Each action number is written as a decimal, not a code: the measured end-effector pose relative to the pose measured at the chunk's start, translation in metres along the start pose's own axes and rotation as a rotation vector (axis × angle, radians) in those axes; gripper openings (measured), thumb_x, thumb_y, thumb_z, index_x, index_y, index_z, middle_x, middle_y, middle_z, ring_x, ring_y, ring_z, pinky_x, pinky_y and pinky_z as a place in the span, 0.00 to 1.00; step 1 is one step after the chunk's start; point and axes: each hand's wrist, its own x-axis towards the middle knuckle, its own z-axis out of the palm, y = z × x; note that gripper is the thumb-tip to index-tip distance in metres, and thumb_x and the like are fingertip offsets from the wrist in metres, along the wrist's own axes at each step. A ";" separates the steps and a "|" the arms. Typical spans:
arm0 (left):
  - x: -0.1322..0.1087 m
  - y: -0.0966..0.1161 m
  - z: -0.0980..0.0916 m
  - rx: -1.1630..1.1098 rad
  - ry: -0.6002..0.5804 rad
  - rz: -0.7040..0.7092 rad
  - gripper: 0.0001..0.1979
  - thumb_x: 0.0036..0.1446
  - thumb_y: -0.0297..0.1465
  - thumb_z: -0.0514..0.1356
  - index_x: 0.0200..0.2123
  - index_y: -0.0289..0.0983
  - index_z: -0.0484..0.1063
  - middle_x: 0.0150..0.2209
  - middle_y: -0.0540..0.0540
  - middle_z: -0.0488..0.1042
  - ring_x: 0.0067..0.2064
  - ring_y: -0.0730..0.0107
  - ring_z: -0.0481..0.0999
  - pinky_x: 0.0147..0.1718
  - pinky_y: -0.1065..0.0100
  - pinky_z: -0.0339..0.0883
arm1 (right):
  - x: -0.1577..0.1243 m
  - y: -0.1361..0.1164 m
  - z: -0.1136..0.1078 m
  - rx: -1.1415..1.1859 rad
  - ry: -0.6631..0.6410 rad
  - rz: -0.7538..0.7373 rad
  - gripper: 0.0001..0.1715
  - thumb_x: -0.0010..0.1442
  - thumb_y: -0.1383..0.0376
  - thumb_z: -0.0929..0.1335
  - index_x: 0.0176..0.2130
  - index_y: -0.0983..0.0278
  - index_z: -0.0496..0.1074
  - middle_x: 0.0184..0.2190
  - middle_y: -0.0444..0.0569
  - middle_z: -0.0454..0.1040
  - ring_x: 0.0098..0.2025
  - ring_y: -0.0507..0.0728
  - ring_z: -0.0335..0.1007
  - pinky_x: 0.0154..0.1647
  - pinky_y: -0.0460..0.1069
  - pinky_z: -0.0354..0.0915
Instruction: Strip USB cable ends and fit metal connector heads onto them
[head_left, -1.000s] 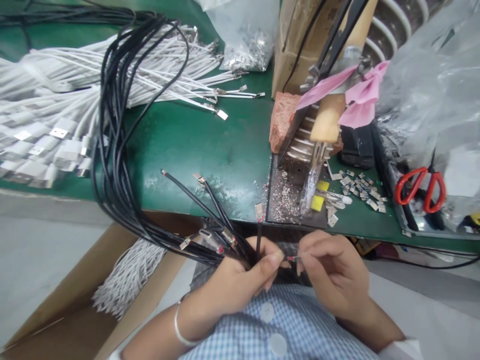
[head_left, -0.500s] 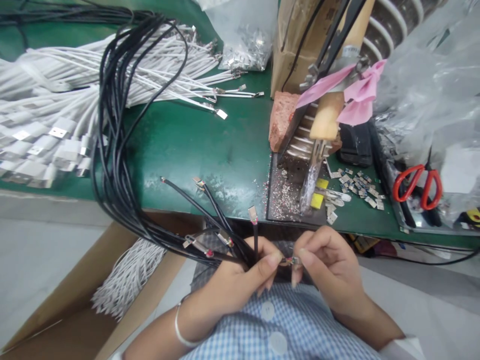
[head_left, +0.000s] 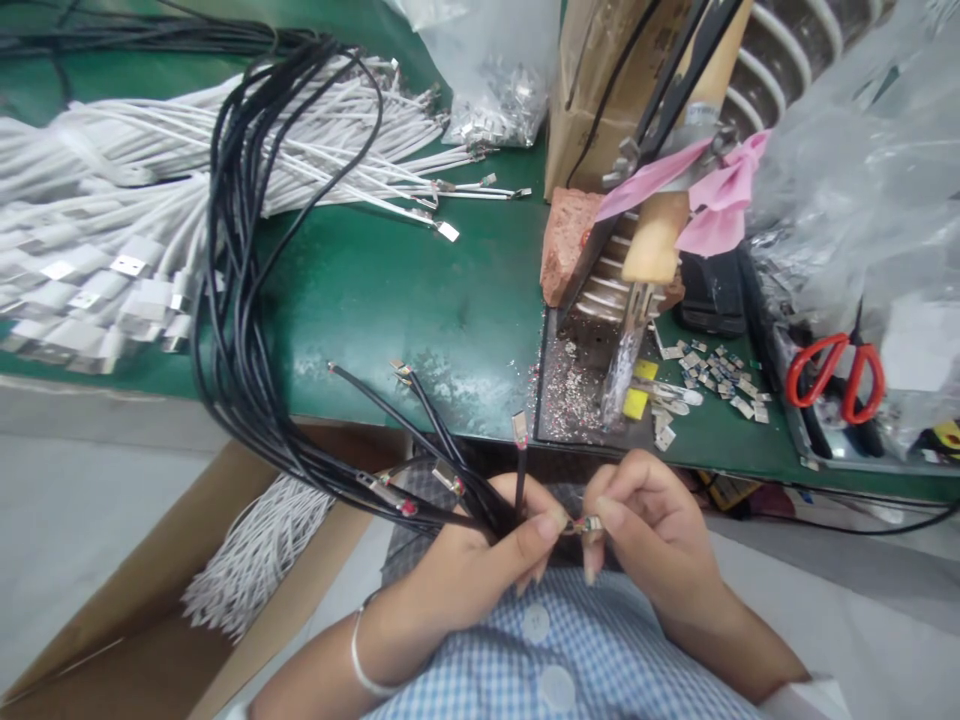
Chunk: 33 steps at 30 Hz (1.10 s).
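My left hand [head_left: 480, 560] is closed round a bundle of black cables [head_left: 240, 300] that loops up over the green table [head_left: 420, 290]; several cable ends with small metal connectors [head_left: 519, 426] stick up out of the fist. My right hand [head_left: 645, 540] pinches a small metal connector shell [head_left: 589, 524] against one cable tip held at my left thumb. Both hands meet just below the table's front edge, over my blue checked shirt.
A heap of white cables [head_left: 112, 230] lies at the left. A soldering stand with pink tape [head_left: 652, 220], a brick [head_left: 566, 240], loose metal shells [head_left: 712, 370], red scissors [head_left: 836, 375] and plastic bags [head_left: 847, 180] fill the right. A cardboard box [head_left: 150, 600] with white cables stands below left.
My right hand has closed in on the cable tip at my left thumb, and the shell now sits on it. The cable bundle shifted slightly.
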 end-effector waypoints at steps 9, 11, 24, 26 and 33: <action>-0.002 0.005 0.003 -0.033 0.009 -0.022 0.22 0.58 0.49 0.65 0.30 0.34 0.71 0.17 0.56 0.62 0.19 0.79 0.56 0.20 0.74 0.51 | 0.003 0.002 0.005 0.133 -0.056 0.111 0.11 0.66 0.62 0.70 0.34 0.62 0.65 0.29 0.40 0.74 0.20 0.46 0.74 0.20 0.40 0.71; -0.003 0.003 0.002 -0.032 0.006 -0.021 0.22 0.58 0.49 0.65 0.30 0.34 0.71 0.17 0.56 0.62 0.19 0.79 0.57 0.20 0.74 0.51 | 0.003 0.003 0.005 0.135 -0.060 0.114 0.12 0.66 0.61 0.70 0.34 0.62 0.65 0.28 0.39 0.74 0.19 0.46 0.74 0.19 0.40 0.71; 0.007 -0.015 -0.006 -0.179 0.103 0.101 0.16 0.56 0.43 0.70 0.31 0.36 0.76 0.25 0.51 0.69 0.29 0.72 0.67 0.31 0.70 0.62 | -0.005 0.006 0.002 0.010 -0.059 0.007 0.08 0.67 0.65 0.68 0.35 0.61 0.64 0.28 0.40 0.71 0.19 0.46 0.71 0.18 0.40 0.70; 0.007 -0.018 -0.007 -0.202 0.133 0.076 0.19 0.55 0.47 0.69 0.34 0.36 0.76 0.22 0.52 0.68 0.27 0.72 0.66 0.30 0.70 0.60 | -0.006 0.005 0.002 -0.050 -0.057 0.004 0.10 0.67 0.63 0.68 0.35 0.61 0.63 0.27 0.40 0.70 0.19 0.46 0.69 0.17 0.41 0.68; 0.006 -0.026 -0.008 -0.118 0.189 0.065 0.27 0.53 0.54 0.67 0.26 0.33 0.76 0.18 0.54 0.61 0.22 0.75 0.59 0.24 0.70 0.54 | -0.008 -0.022 -0.015 -0.554 -0.378 0.039 0.11 0.65 0.61 0.69 0.31 0.62 0.68 0.23 0.41 0.67 0.23 0.49 0.63 0.22 0.44 0.60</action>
